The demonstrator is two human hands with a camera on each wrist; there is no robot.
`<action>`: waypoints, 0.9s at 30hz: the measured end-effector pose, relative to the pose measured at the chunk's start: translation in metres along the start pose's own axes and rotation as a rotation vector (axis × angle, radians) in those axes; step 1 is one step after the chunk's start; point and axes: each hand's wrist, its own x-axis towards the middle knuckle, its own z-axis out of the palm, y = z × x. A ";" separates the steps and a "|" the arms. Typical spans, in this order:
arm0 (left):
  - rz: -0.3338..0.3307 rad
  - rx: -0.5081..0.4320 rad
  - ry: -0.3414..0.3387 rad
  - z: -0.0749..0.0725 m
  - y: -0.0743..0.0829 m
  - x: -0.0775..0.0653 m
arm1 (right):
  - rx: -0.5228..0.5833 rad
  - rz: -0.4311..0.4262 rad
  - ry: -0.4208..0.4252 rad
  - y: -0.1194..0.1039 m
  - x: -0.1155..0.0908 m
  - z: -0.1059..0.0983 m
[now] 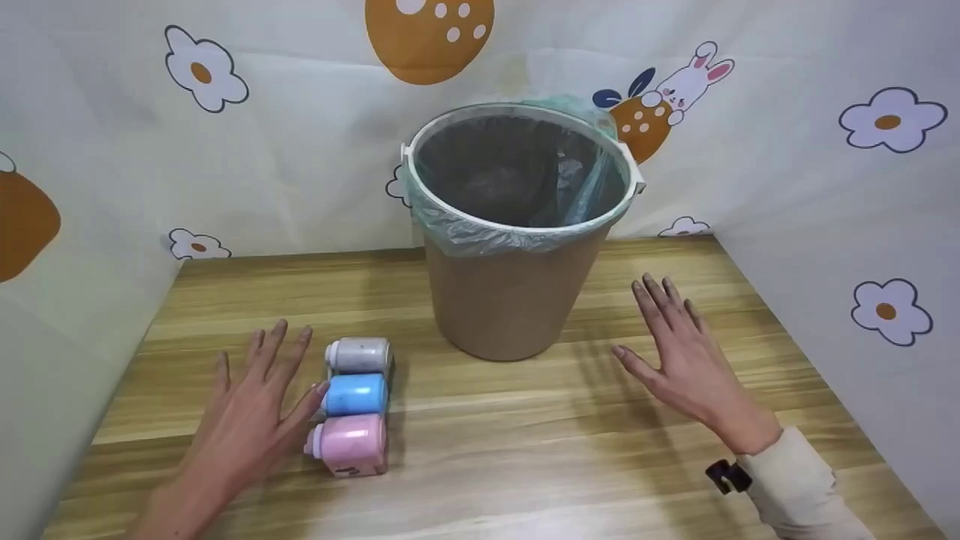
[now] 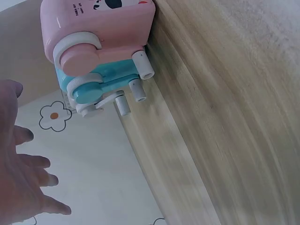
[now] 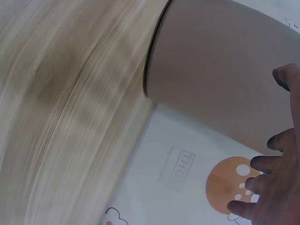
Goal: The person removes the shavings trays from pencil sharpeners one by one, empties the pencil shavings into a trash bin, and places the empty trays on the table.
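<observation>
Three small hand-crank pencil sharpeners lie in a row on the wooden table: a pink sharpener (image 1: 354,444) nearest me, a blue sharpener (image 1: 357,394) in the middle and a grey sharpener (image 1: 361,355) farthest. Their cranks with white knobs show in the left wrist view, below the pink body (image 2: 117,28). Just left of the row, my left hand (image 1: 251,409) has its fingers spread and holds nothing; its thumb tip is close to the blue one, and contact cannot be told. My right hand (image 1: 686,364), fingers straight, is at the right of the bin, holding nothing.
A brown trash bin (image 1: 510,300) with a thin greenish liner bag (image 1: 480,238) folded over its rim stands upright at the back middle. White cloth walls (image 1: 315,150) with flower and rabbit prints enclose the table (image 1: 480,450) at the back and both sides.
</observation>
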 end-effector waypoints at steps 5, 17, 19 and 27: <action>0.020 -0.030 0.041 0.003 0.003 -0.004 | 0.014 -0.010 0.003 -0.007 -0.004 0.001; 0.066 -0.152 0.149 0.008 0.008 -0.010 | 0.095 0.012 0.035 -0.022 -0.013 0.001; 0.077 -0.157 0.168 0.010 0.008 -0.011 | 0.096 0.005 0.033 -0.026 -0.013 0.001; 0.136 -0.191 0.241 0.015 0.010 -0.019 | 0.107 -0.021 0.013 -0.042 -0.013 0.006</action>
